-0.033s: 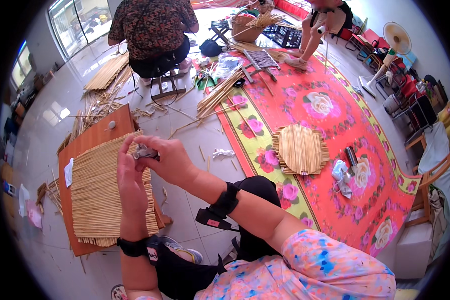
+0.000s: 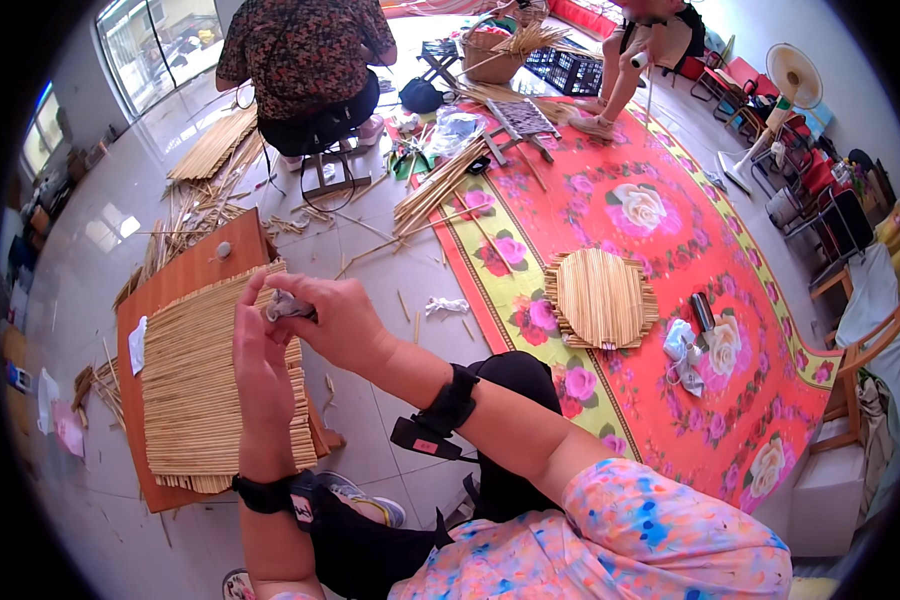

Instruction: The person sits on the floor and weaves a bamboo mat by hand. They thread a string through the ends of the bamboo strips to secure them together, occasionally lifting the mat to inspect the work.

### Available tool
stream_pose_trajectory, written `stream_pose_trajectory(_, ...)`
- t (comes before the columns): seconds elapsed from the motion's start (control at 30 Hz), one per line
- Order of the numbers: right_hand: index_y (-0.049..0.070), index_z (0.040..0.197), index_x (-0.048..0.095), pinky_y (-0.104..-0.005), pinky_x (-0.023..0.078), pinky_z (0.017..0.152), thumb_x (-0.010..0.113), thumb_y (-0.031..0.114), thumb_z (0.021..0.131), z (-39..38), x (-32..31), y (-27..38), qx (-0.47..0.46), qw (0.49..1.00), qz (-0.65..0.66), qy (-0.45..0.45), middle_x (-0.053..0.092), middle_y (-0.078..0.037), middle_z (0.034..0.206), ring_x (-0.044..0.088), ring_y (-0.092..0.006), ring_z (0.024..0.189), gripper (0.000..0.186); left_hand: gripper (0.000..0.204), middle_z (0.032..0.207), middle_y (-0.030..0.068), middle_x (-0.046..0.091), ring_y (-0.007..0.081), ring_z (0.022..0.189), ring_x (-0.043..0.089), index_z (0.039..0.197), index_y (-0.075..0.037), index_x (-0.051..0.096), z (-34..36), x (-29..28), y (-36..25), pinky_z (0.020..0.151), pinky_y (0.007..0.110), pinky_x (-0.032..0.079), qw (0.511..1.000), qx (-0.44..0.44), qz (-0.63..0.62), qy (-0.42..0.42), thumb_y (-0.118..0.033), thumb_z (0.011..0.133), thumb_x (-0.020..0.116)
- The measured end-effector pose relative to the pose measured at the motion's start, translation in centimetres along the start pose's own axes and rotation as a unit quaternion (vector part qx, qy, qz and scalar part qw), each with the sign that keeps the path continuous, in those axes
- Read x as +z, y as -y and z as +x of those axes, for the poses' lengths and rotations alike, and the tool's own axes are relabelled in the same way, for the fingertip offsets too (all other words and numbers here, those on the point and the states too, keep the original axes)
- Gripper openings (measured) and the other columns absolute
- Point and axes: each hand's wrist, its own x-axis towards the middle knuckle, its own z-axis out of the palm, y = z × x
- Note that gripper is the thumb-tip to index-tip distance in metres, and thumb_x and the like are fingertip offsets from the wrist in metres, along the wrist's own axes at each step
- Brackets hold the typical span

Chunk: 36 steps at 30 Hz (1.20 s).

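My right hand (image 2: 340,318) curls its fingers and thumb round a small crumpled grey bundle (image 2: 288,306), perhaps cloth or thread. Close against it, my left hand (image 2: 262,365) is upright with its fingers stretched out; whether it also touches the bundle is hard to make out. Both hands are over a mat of straw-coloured stalks (image 2: 195,400) laid side by side. This mat lies on a reddish-brown wooden board (image 2: 185,270), and a small white round thing (image 2: 223,250) sits near the board's far end.
A round-edged stalk piece (image 2: 602,300) lies on the red flowered sheet (image 2: 610,400) at right, near a dark cylinder (image 2: 703,312). Loose stalks (image 2: 440,195) litter the floor ahead. One person (image 2: 305,60) sits on a low stool; another (image 2: 625,75) is at far right, by a fan (image 2: 795,78).
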Motion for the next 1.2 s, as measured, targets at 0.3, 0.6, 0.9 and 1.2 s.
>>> stream_pose_trajectory(0.3, 0.005, 0.111, 0.063, -0.0242, 0.048, 0.054, 0.065, 0.008, 0.083, 0.3, 0.5, -1.5, 0.055, 0.986, 0.155, -0.028, 0.067, -0.007, 0.081, 0.062, -0.0114, 0.066, 0.028, 0.062, 0.112, 0.0058, 0.062, 0.0141, 0.108, 0.054, 0.138, -0.013, 0.037, 0.4, -1.7, -0.2, 0.093, 0.035, 0.036, 0.995, -0.077, -0.053, -0.023, -0.056, 0.095, 0.031)
stream_pose_trajectory(0.6, 0.001, 0.107, 0.061, -0.0189, 0.045, 0.058, 0.054, 0.017, 0.095, 1.3, -1.6, -2.0, 0.236, 0.898, 0.352, -0.122, 0.065, -0.001, 0.084, 0.057, -0.0042, 0.067, 0.021, 0.064, 0.117, 0.0085, 0.062, 0.0109, 0.107, 0.048, 0.136, -0.012, 0.038, -0.2, -0.5, -2.6, 0.083, 0.028, 0.031, 0.996, -0.044, 0.064, -0.045, -0.059, 0.095, 0.022)
stream_pose_trajectory(0.9, 0.001, 0.112, 0.058, -0.0209, 0.049, 0.061, 0.052, 0.012, 0.095, 0.8, -0.6, -1.1, 0.176, 0.947, 0.265, 0.044, 0.065, -0.004, 0.088, 0.061, -0.0075, 0.076, 0.022, 0.061, 0.104, 0.0019, 0.064, 0.0048, 0.093, 0.047, 0.136, -0.009, 0.042, -0.6, -0.3, -2.0, 0.073, 0.023, 0.029, 0.992, -0.036, 0.122, -0.024, -0.054, 0.096, 0.028)
stream_pose_trajectory(1.2, 0.001, 0.104, 0.06, -0.0286, 0.05, 0.066, 0.063, 0.011, 0.084, 0.5, -0.8, 0.0, 0.122, 0.977, 0.072, 0.161, 0.066, -0.01, 0.081, 0.064, -0.0188, 0.072, 0.022, 0.058, 0.093, -0.0026, 0.059, 0.0047, 0.087, 0.046, 0.134, -0.006, 0.044, -0.8, -0.2, -2.3, 0.07, 0.021, 0.029, 0.97, -0.034, 0.243, 0.003, -0.049, 0.097, 0.033)
